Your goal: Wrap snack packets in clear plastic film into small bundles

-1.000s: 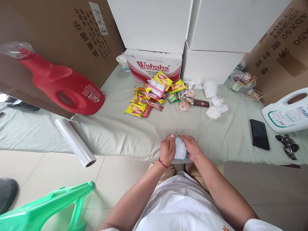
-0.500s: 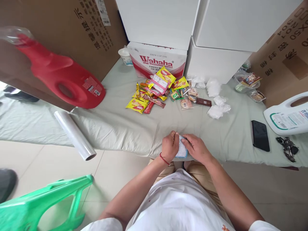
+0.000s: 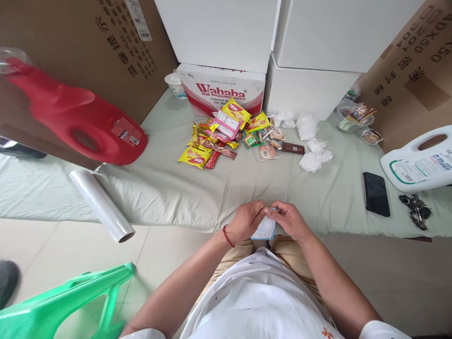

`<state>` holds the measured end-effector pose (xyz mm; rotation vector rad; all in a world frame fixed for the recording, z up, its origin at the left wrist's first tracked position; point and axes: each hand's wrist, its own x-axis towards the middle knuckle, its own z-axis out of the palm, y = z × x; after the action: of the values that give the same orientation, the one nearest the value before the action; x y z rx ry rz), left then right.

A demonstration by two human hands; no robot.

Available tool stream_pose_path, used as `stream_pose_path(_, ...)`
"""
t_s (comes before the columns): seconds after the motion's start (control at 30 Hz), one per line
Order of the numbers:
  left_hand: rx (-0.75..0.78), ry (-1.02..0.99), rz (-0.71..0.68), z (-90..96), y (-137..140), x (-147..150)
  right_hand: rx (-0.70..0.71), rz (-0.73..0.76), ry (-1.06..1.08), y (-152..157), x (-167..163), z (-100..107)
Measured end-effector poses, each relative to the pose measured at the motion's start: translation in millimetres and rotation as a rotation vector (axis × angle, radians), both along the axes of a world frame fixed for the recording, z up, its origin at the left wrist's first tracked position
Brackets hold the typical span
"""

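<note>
Both hands meet at the front edge of the cloth-covered table, over my lap. Between them hangs a small flat white packet with blue edges (image 3: 264, 230); its exact kind is not clear. My left hand (image 3: 249, 219), with a red cord on the wrist, pinches the packet's top edge. My right hand (image 3: 287, 220) grips the same edge from the other side, thumb and fingers pressed together. The fingertips of the two hands almost touch and cover the upper part of the packet.
Snack packets (image 3: 215, 136) lie in a pile before a Wahaha carton (image 3: 222, 89). White plastic bundles (image 3: 312, 160), a phone (image 3: 376, 194), keys (image 3: 415, 211) and a white jug (image 3: 420, 160) are on the right. Left are a red jug (image 3: 88, 122), a film roll (image 3: 102, 205) and a green stool (image 3: 70, 294).
The packet has come lower, nearer my lap. My left hand has turned from a fist beside it to a pinch at its top edge, and my right fingers have closed in beside it.
</note>
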<state>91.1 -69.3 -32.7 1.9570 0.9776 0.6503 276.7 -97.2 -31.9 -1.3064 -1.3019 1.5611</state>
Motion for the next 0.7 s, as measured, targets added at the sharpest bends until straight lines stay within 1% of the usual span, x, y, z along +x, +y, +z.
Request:
stream_pose_path(0.1, 0.002, -0.025, 0.071, -1.7, -5, 14, -0.07, -0.029, 0.131, -9, 5, -2)
stream_pose_path(0.2, -0.036, -0.027, 0.169, -5.4, -7, 26, -0.078, -0.029, 0.141, -18, 16, 0)
stream_pose_path(0.27, -0.072, -0.029, 0.166, -9.2, -10, 32, -0.045, -0.015, 0.049, -26, 25, 2)
stream_pose_path(0.33, -0.129, -0.036, 0.09, -13.0, -13, 37, 0.004, 0.0, -0.103, -35, 35, 4)
stream_pose_path(0.4, -0.18, -0.065, 0.03, -15.3, -16, 38, 0.022, 0.026, -0.246, -43, 47, 3)
stream_pose_path(0.43, -0.188, -0.089, 0.027, -15.7, -18, 36, 0.007, 0.036, -0.294, -45, 55, 3)
stream_pose_path(0.5, -0.159, -0.137, 0.092, -15.1, -18, 26, -0.065, 0.017, -0.322, -43, 75, 2)
stream_pose_path(0.53, -0.132, -0.149, 0.149, -14.5, -17, 17, -0.108, -0.032, -0.31, -36, 87, 2)
stream_pose_path(0.57, -0.098, -0.146, 0.217, -13.9, -15, 6, -0.149, -0.118, -0.292, -25, 102, 4)
stream_pose_path(0.6, -0.065, -0.127, 0.292, -13.4, -12, -7, -0.183, -0.244, -0.271, -11, 118, 8)
stream_pose_path(0.63, -0.038, -0.095, 0.36, -13.0, -10, -21, -0.204, -0.398, -0.259, 8, 136, 16)
stream_pose_path(0.7, 0.021, -0.042, 0.507, -12.5, -6, -52, -0.234, -0.779, -0.242, 53, 177, 38)
